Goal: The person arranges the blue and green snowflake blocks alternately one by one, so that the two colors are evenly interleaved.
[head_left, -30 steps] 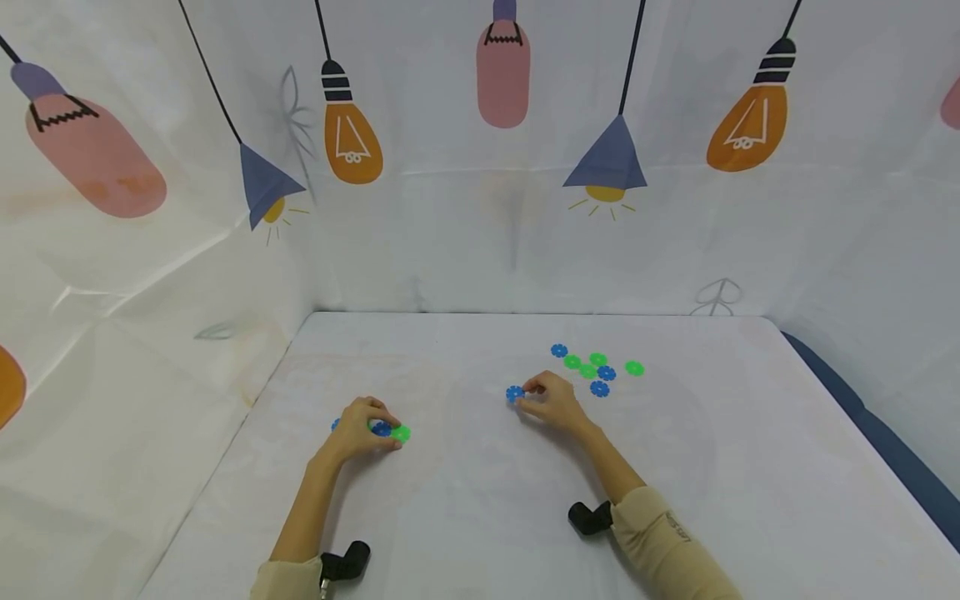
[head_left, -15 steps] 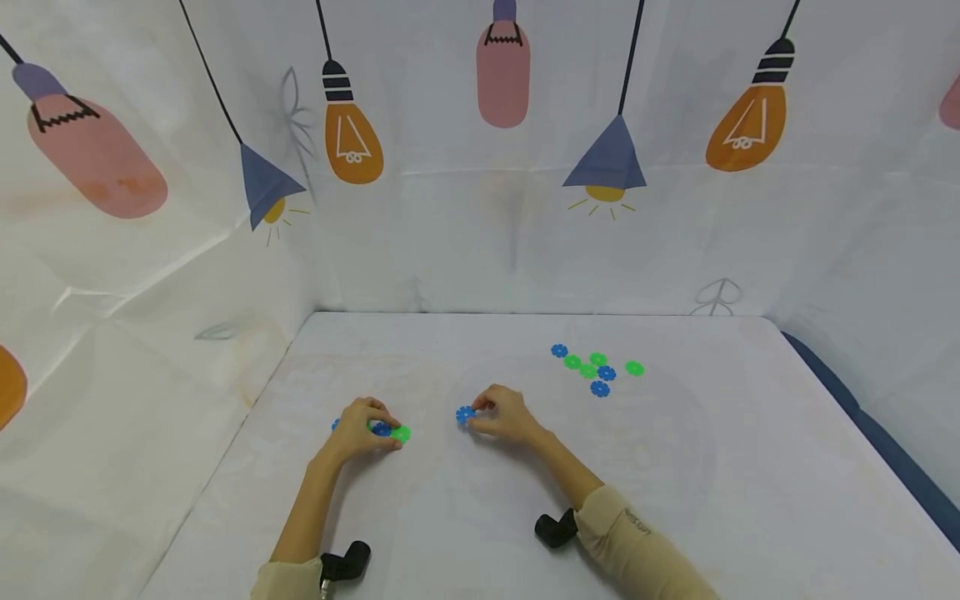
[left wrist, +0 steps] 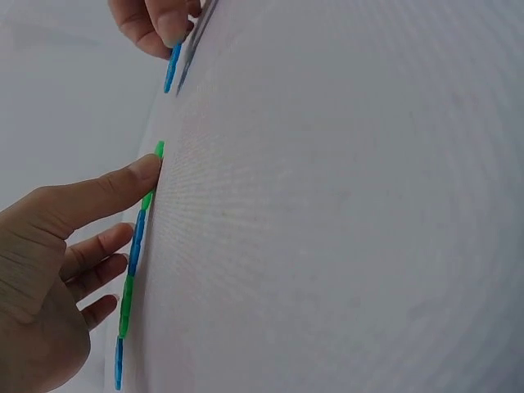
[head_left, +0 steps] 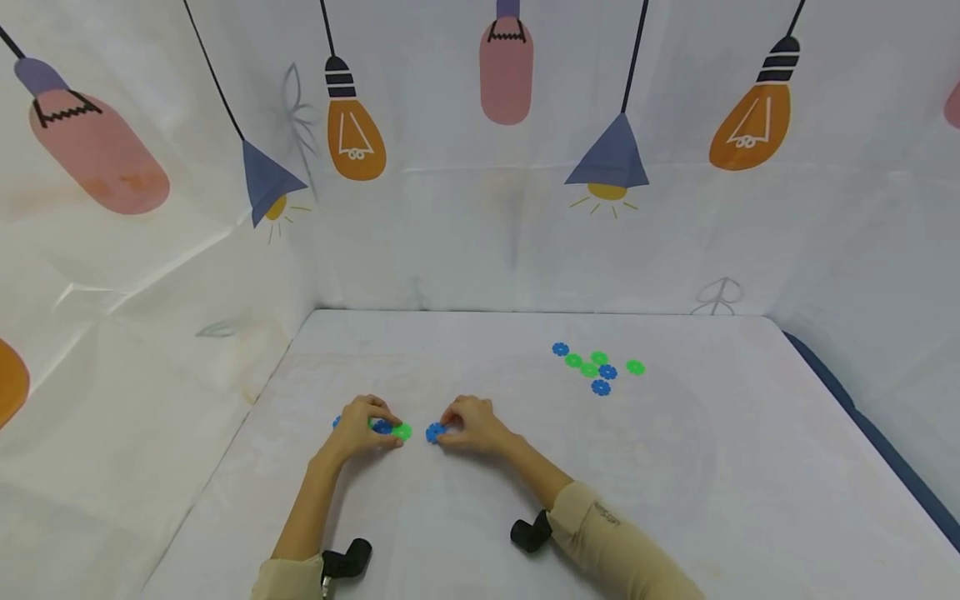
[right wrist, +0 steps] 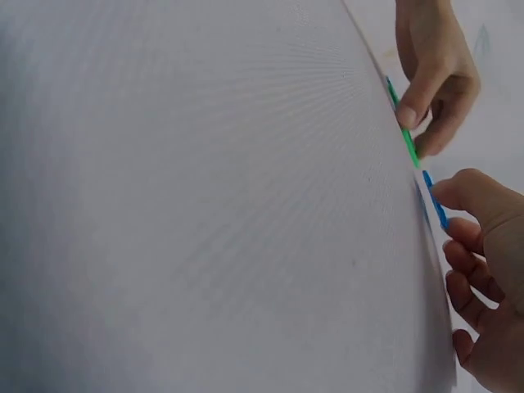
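In the head view, my left hand (head_left: 358,430) pinches the green end disc (head_left: 404,432) of a row of notched plastic discs between thumb and fingers. The left wrist view shows that row edge-on: a blue disc (left wrist: 137,243), a green disc (left wrist: 126,306) and another blue disc (left wrist: 119,363) follow the green one, joined in line. From the right, my right hand (head_left: 477,430) holds a loose blue disc (head_left: 434,432) by its edge between thumb and index finger. A small gap separates this blue disc from the green end. In the head view the left hand hides part of the row.
Several loose discs lie flat at the back right of the white table (head_left: 637,483), among them a blue disc (head_left: 601,387) and a green disc (head_left: 636,367). A white curtain (head_left: 450,233) printed with lamps hangs behind and to the left.
My right hand has carried the blue disc left and nearer to me, from close to the loose discs to just beside the row. My left hand has stayed in place.
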{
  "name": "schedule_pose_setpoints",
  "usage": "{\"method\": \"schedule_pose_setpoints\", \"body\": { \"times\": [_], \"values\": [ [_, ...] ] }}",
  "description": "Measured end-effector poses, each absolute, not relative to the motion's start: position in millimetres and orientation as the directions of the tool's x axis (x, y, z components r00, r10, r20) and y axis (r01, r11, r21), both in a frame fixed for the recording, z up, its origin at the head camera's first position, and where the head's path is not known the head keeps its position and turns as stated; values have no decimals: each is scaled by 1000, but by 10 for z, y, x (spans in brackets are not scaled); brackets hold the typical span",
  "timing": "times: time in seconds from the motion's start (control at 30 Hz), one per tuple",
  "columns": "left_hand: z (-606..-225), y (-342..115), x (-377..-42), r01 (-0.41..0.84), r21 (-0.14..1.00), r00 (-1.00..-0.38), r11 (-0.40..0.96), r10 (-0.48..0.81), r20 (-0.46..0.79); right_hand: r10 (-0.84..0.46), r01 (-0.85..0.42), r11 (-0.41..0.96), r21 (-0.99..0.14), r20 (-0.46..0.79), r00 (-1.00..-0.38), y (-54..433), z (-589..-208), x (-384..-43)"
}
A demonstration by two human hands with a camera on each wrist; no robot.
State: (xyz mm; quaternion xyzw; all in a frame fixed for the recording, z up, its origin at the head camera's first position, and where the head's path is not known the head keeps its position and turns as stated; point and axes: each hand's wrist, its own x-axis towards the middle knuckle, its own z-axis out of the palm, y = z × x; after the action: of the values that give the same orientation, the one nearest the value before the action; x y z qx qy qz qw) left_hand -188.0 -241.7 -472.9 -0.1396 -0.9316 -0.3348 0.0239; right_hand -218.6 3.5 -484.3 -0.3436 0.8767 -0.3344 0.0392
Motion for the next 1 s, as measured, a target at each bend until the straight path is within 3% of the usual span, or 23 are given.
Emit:
{"method": "schedule_pose_setpoints", "body": {
  "times": [1.0],
  "values": [
    [-4700,-2405,-1893,271,582,-962,767,245,124,-653,-603,587,-540,125,-747,-214,-4784,-2117]
  ]
}}
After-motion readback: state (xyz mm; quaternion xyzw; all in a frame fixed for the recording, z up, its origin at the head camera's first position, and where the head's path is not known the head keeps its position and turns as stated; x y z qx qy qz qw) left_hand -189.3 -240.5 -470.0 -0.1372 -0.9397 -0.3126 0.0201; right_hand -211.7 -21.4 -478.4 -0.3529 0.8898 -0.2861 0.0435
